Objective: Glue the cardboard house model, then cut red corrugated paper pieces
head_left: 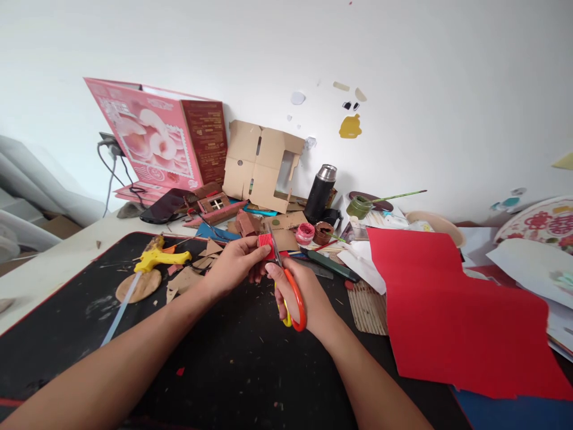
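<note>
My left hand (244,258) pinches a small piece of red corrugated paper (265,240) between thumb and fingers, above the black mat. In my right hand (304,289) is a pair of scissors (298,301) with orange and yellow handles, fingers through the loops. Their metal blades point up and away from me, right at the right edge of the red piece. Whether the blades are cutting into it I cannot tell. Just behind the hands are a small reddish-brown cardboard model part (248,224) and an open jar of pink paint (305,233).
A yellow glue gun (163,258) lies on a round wooden disc at left, near cardboard scraps (183,282). A black thermos (320,194) stands behind, and a green utility knife (333,266) lies right of the hands. Large red paper (461,316) covers the right side.
</note>
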A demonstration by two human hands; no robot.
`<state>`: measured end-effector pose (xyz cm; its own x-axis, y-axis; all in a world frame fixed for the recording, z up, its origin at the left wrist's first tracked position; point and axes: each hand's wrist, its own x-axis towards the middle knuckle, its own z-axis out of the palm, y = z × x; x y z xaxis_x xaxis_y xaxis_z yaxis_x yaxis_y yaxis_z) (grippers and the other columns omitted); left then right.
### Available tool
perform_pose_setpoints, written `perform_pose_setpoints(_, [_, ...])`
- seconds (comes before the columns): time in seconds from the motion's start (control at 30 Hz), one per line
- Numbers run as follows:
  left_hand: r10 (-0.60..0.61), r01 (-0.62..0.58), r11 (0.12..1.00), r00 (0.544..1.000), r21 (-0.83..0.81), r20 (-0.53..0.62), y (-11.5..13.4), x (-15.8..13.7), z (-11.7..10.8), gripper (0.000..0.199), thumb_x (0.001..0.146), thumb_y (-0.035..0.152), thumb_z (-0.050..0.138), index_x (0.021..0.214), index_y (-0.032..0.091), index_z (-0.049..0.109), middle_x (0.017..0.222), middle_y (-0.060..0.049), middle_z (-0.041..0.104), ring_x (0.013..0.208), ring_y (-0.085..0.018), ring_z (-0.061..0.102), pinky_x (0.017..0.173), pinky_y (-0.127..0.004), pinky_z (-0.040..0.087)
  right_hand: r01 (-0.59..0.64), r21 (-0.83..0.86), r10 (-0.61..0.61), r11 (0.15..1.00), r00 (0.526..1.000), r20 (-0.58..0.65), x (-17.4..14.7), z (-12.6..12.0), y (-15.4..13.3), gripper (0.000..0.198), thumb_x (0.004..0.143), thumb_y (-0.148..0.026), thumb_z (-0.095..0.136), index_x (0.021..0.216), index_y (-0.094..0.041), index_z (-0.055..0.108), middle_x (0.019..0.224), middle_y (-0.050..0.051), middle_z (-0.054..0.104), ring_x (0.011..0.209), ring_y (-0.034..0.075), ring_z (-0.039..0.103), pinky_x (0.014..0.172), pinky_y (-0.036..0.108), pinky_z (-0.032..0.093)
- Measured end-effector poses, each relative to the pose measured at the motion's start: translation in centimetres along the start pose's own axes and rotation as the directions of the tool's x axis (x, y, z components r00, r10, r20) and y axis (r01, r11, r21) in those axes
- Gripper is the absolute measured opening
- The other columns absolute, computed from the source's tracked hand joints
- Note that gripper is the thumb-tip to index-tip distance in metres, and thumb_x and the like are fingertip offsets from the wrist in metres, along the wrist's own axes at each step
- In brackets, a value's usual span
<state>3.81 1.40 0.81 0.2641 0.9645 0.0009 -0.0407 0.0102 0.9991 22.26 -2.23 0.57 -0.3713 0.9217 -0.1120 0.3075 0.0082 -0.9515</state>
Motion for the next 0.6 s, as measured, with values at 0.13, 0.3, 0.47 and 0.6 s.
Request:
perform_pose_setpoints(0.13, [0.001, -0.001, 1.000, 1.000, -0.009, 0.007, 0.19, 0.02, -0.05, 0.054, 0.081, 0.069, 0.083, 0.081, 0.018, 0.065, 0.057, 0.000, 0.068, 0.042, -0.012, 0.060, 0.040, -0.020, 0.043, -0.010, 0.010, 0.010, 1.000, 1.000, -0.017, 0.05, 0.05, -0.02, 0.050, 0.105, -0.072, 0.054, 0.094, -0.023, 0.057, 0.063, -0.006, 0.060, 0.037, 0.012, 0.060, 0.037, 0.019, 0.042])
perform_pose_setpoints(0.3, [0.002, -0.002, 1.000, 1.000, -0.009, 0.018, 0.41, -0.03, -0.07, 0.057, 0.079, 0.072, 0.084, 0.080, 0.018, 0.065, 0.056, 0.001, 0.068, 0.043, -0.012, 0.061, 0.042, -0.020, 0.045, 0.004, 0.013, -0.004, 1.000, 1.000, -0.019, 0.16, 0.05, 0.27, 0.051, 0.105, -0.072, 0.053, 0.091, -0.023, 0.055, 0.062, -0.006, 0.059, 0.037, 0.011, 0.059, 0.037, 0.019, 0.043])
perform_pose_setpoints(0.47, [0.004, -0.004, 0.999, 1.000, -0.037, -0.001, 0.32, 0.14, -0.11, 0.056, 0.076, 0.069, 0.088, 0.078, 0.019, 0.065, 0.055, 0.002, 0.066, 0.042, -0.012, 0.060, 0.041, -0.021, 0.045, 0.019, 0.005, -0.019, 1.000, 0.999, -0.027, 0.13, 0.04, 0.34, 0.052, 0.105, -0.073, 0.054, 0.091, -0.023, 0.056, 0.060, -0.008, 0.057, 0.035, 0.010, 0.056, 0.036, 0.019, 0.042])
perform_pose_setpoints(0.6, [0.039, -0.045, 0.995, 0.997, -0.094, -0.061, -0.06, 0.56, -0.44, 0.054, 0.077, 0.066, 0.089, 0.077, 0.018, 0.065, 0.059, 0.001, 0.068, 0.045, -0.011, 0.061, 0.044, -0.022, 0.048, 0.025, 0.033, -0.024, 0.999, 0.999, -0.044, 0.16, 0.08, 0.47, 0.054, 0.104, -0.076, 0.052, 0.097, -0.023, 0.060, 0.061, -0.007, 0.059, 0.037, 0.011, 0.058, 0.037, 0.019, 0.044])
